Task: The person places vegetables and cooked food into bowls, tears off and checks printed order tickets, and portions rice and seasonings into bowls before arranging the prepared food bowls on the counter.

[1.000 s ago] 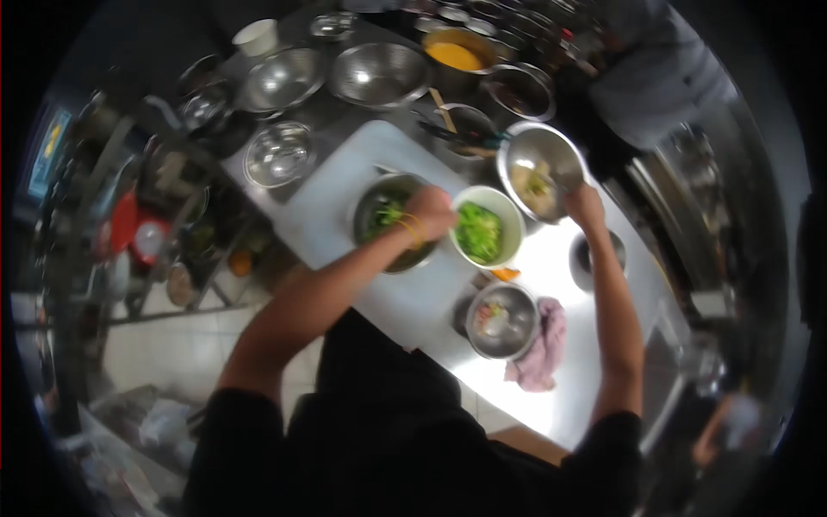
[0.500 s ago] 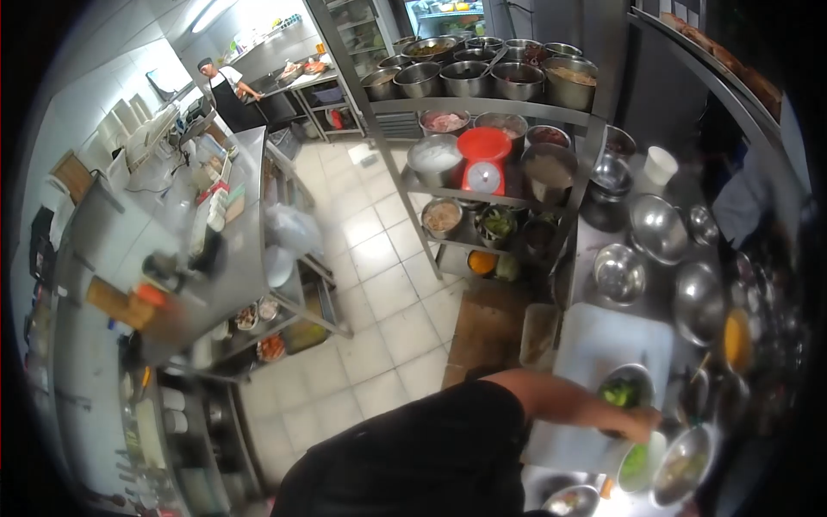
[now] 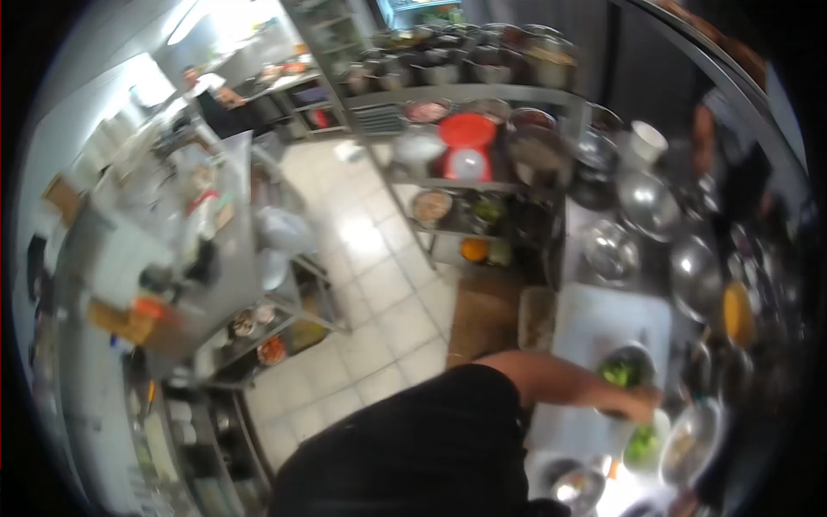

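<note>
My left hand [image 3: 639,403] reaches out on a bare forearm from a black sleeve. It is over the near edge of a metal bowl [image 3: 648,351] and the top edge of a white bowl [image 3: 662,427]. Chopped green vegetables [image 3: 618,372] lie in the metal bowl, and leafy greens [image 3: 642,444] lie in the white one. Blur smears the fingers, so their grip does not show. The metal bowl rests on a white cutting board [image 3: 594,332]. I cannot make out my right hand.
A metal bowl of food [image 3: 692,448] sits beside the white bowl, and another [image 3: 575,487] lies lower. A red scale [image 3: 467,142] and several pots fill the metal shelves. One person [image 3: 215,99] stands far left; another person's arm [image 3: 705,133] shows at right.
The view has shifted and blurred, moving most things upward. More bright greens show in the white bowl. My left hand stays by the two bowls. A person's arm now shows at right.
</note>
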Action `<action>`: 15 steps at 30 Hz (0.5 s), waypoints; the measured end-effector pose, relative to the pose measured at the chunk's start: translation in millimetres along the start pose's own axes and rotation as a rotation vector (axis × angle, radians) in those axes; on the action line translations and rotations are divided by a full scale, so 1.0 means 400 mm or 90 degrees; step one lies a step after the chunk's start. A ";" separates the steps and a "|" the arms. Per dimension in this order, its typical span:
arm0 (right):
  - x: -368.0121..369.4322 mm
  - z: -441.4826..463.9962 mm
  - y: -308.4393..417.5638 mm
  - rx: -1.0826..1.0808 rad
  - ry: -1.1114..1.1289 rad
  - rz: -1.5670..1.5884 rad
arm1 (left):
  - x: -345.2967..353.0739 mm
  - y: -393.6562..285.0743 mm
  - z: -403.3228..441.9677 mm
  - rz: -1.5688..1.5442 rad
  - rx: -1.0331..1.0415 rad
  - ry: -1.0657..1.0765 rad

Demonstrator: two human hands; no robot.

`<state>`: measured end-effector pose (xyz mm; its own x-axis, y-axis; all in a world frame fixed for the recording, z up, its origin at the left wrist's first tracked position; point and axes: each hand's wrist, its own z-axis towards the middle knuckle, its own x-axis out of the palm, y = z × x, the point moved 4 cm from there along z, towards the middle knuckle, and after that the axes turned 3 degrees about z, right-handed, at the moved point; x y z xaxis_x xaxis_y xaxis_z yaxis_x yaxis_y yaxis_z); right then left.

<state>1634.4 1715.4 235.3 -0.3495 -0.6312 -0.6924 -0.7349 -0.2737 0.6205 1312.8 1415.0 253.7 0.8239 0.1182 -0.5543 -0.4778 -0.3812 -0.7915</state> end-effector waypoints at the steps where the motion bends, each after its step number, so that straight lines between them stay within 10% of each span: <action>1: -0.003 -0.041 0.052 -0.057 -0.051 -0.061 | -0.041 -0.021 -0.046 -0.043 -0.013 0.055; 6: 0.000 -0.092 0.219 0.016 -0.313 -0.278 | -0.011 0.008 -0.012 -0.033 0.047 -0.026; 7: -0.015 -0.051 0.152 -0.269 -0.481 -0.422 | -0.003 -0.017 -0.005 -0.079 0.068 -0.030; 8: -0.023 -0.069 0.242 -0.005 -0.305 -0.483 | 0.027 -0.004 0.034 0.104 0.146 0.005; 15: 0.025 -0.042 0.340 0.008 -0.262 -0.500 | 0.009 -0.007 0.024 0.031 0.127 -0.077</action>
<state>1540.9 1659.6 319.0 0.0790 0.0476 -0.9957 -0.8564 -0.5079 -0.0923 1314.4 1425.5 251.5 0.7613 0.2180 -0.6107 -0.5769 -0.2021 -0.7914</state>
